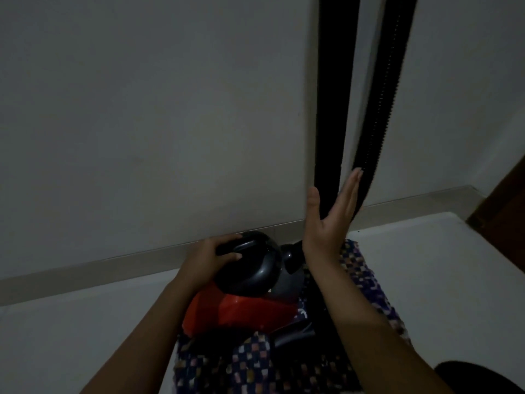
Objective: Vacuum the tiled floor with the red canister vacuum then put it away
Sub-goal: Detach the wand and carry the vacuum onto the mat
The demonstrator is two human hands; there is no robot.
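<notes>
Gripping the handle (244,245) of the red canister vacuum (244,309), low by the wall (142,109), your left hand (211,258) curls round it; your right hand (332,214), fingers straight, presses the upright hose (383,103). Keep that palm flat so the hose cannot topple. Dimness and patterned cloth (366,268) hide the vacuum's base; the hose top is cut off

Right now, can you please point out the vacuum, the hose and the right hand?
vacuum (241,309): head view, on the red body.
hose (382,95): head view, on the ribbed upright stretch.
right hand (331,221): head view, on the open palm, below the straight fingers.
</notes>
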